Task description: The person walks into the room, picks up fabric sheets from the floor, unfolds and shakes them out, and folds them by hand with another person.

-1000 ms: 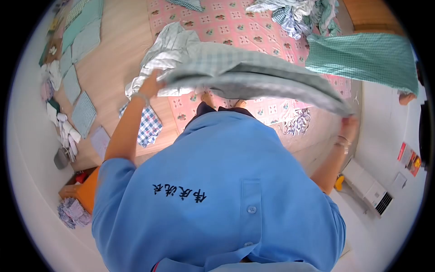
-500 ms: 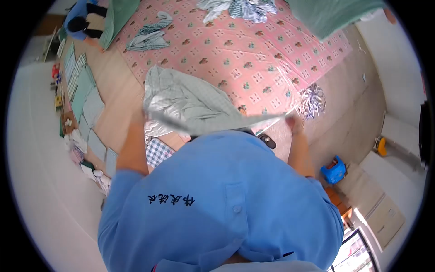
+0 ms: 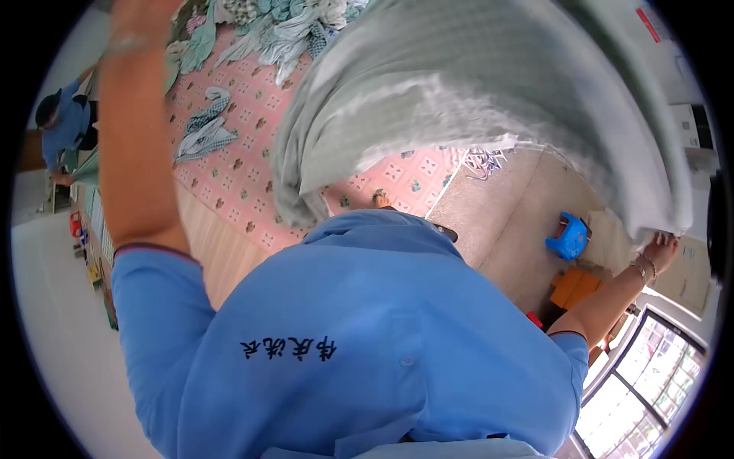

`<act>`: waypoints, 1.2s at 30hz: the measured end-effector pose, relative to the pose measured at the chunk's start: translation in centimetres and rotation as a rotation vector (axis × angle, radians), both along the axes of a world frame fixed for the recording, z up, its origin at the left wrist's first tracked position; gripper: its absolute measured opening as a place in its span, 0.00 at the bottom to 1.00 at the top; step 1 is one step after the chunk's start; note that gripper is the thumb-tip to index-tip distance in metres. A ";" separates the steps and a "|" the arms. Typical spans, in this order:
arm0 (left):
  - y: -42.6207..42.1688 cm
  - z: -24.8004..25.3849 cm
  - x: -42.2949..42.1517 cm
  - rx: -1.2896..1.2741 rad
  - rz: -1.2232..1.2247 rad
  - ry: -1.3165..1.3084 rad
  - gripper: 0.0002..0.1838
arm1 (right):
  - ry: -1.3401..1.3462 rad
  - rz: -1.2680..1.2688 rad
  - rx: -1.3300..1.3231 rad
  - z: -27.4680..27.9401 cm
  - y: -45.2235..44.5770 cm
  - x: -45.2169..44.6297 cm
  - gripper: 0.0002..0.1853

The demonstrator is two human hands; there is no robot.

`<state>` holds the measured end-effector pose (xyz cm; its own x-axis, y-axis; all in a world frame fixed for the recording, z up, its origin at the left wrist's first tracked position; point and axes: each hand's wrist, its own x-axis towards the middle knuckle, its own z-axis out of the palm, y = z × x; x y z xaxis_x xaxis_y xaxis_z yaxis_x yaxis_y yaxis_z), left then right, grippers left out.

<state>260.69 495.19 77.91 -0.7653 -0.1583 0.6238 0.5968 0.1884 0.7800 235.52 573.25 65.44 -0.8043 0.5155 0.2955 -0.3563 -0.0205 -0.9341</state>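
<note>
Pinching a billowing cloth (image 3: 489,84) — the right hand (image 3: 661,249); left hand (image 3: 147,8) raised (partly cropped), grip I cannot tell.

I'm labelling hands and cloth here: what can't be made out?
Left hand: head view, fingers cut off by the top edge, grip unclear.
Pale green cloth: head view, cut off by the top edge, checks blurred by motion.
Pink floor sheet: head view, partly behind the cloth.
</note>
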 end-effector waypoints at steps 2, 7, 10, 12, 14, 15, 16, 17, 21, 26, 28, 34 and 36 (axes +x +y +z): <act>-5.6 0.4 5.8 0.170 -0.199 -0.112 0.15 | 0.220 -0.143 0.051 5.7 -7.7 6.4 0.06; -15.4 3.4 27.2 0.294 0.430 -0.277 0.15 | 0.524 0.283 -0.132 11.3 -16.0 12.6 0.04; -22.0 1.0 44.2 0.465 0.749 0.009 0.14 | 0.534 0.445 -0.120 11.4 -32.0 20.3 0.04; -23.3 -1.6 53.8 0.497 1.063 0.159 0.14 | 0.460 0.620 -0.215 9.7 -37.7 21.9 0.04; -21.5 -5.9 59.8 0.291 1.511 -0.041 0.15 | 0.367 0.819 -0.257 7.5 -43.9 23.6 0.04; -19.2 -7.6 61.4 0.116 1.755 -0.261 0.15 | 0.262 0.921 -0.258 6.3 -48.2 26.1 0.04; -16.5 -8.6 60.6 -0.181 1.910 -0.363 0.16 | 0.151 1.017 -0.253 5.2 -52.6 28.5 0.04; -14.0 -9.6 58.8 -0.494 2.034 -0.475 0.16 | 0.182 1.296 -0.085 3.4 -56.1 29.7 0.02; -4.1 -10.4 47.9 -0.467 0.889 -0.571 0.23 | 0.366 1.985 0.040 -0.2 -68.5 45.2 0.05; 2.2 -14.3 44.5 -0.153 0.668 -0.676 0.16 | 0.546 2.175 0.299 -0.2 -72.3 51.8 0.07; 2.0 -14.4 44.1 0.058 0.772 -0.520 0.09 | 0.377 2.193 0.210 0.5 -73.3 50.9 0.07; -2.5 -14.1 46.2 -0.199 1.117 -0.348 0.11 | 0.066 2.067 0.770 -7.0 -73.0 39.4 0.10; -4.3 -13.2 45.2 -0.183 1.174 -0.236 0.12 | -0.153 2.121 1.032 -13.6 -70.8 37.4 0.11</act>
<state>305.88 490.93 64.67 -0.3124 -0.7569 0.5740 -0.1649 0.6383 0.7519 272.97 502.41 51.87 0.1454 -0.9510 -0.2730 -0.4330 0.1869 -0.8818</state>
